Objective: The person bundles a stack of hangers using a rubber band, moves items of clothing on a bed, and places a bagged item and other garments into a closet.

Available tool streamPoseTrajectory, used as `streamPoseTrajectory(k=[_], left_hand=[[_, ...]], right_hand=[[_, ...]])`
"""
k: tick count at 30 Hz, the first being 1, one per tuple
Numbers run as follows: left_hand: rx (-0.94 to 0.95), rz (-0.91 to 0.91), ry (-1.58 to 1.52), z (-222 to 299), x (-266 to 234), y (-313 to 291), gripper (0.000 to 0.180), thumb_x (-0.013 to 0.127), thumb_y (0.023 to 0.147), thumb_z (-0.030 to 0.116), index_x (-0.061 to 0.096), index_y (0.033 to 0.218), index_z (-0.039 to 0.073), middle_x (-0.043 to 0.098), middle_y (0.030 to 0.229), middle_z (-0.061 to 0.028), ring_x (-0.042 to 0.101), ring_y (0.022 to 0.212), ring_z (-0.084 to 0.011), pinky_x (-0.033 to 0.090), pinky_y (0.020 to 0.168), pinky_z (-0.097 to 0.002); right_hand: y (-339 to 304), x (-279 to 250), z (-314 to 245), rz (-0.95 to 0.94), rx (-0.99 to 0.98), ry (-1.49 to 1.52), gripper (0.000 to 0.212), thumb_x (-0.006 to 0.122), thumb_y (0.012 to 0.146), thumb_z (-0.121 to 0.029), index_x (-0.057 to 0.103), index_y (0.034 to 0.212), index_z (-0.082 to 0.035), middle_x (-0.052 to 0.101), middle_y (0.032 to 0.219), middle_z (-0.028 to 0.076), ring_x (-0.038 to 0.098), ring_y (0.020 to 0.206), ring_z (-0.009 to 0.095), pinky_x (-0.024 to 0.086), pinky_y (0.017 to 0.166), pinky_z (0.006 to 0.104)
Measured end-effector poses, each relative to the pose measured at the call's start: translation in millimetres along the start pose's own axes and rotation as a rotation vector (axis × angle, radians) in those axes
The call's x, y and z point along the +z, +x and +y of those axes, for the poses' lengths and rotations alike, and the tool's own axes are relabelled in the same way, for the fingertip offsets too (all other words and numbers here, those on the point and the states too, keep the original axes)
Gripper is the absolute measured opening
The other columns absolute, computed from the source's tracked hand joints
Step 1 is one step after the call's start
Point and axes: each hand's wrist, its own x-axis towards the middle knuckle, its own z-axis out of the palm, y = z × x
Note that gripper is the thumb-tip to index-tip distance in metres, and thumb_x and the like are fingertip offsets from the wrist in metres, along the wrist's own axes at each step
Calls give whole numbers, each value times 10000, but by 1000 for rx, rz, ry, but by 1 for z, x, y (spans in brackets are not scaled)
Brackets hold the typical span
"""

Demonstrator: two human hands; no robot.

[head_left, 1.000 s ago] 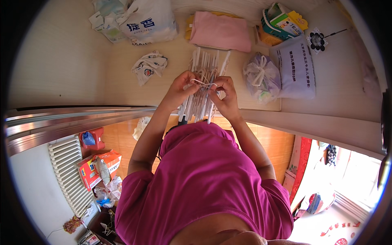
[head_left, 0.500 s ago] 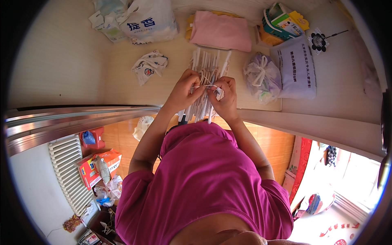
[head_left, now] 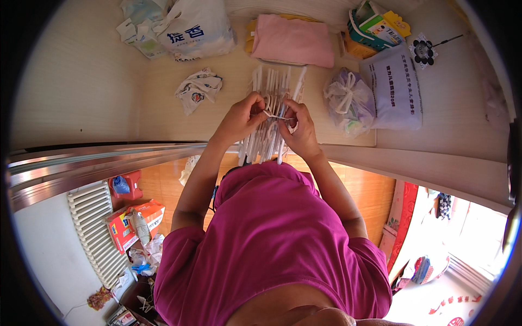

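Note:
A bundle of white clothes hangers (head_left: 260, 145) lies across the front edge of the wooden shelf, close to my body. Over it runs a thin white string (head_left: 278, 117), stretched between my two hands. My left hand (head_left: 243, 117) pinches one end between thumb and fingertips. On the other side my right hand (head_left: 299, 128) has its fingers curled round the other end. Whether a knot has formed in the string is too small to tell. Parts of the hangers are hidden under both hands.
Behind the hangers lies folded pink cloth (head_left: 293, 41). A crumpled white bag (head_left: 199, 89) and a large white plastic bag (head_left: 201, 30) are to the left. To the right are a knotted clear bag (head_left: 349, 103), a pale packet (head_left: 392, 89) and a teal basket (head_left: 372, 35). Metal rails (head_left: 109, 165) edge the shelf.
My hands have drawn slightly apart, and the string between them now runs straighter. My left hand has shifted a little to the left. The hangers stay in place.

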Motion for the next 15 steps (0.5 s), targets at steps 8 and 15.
streamPoseTrajectory(k=[8, 15], left_hand=[[-171, -97, 0, -11, -3, -2, 139, 645, 931, 116, 549, 881, 28, 537, 761, 10, 469, 677, -71, 418, 613, -250], [-136, 5, -426, -34, -6, -2, 80, 605, 939, 97, 607, 958, 19, 545, 788, 35, 481, 705, -52, 429, 700, -215]], right_hand=[[-12, 18, 15, 157, 72, 130, 539, 669, 748, 107, 524, 1246, -41, 488, 851, 47, 499, 691, 127, 451, 600, 259], [-13, -2, 18, 84, -40, -66, 565, 614, 751, 130, 522, 1283, -37, 473, 911, 94, 521, 739, 191, 467, 660, 272]])
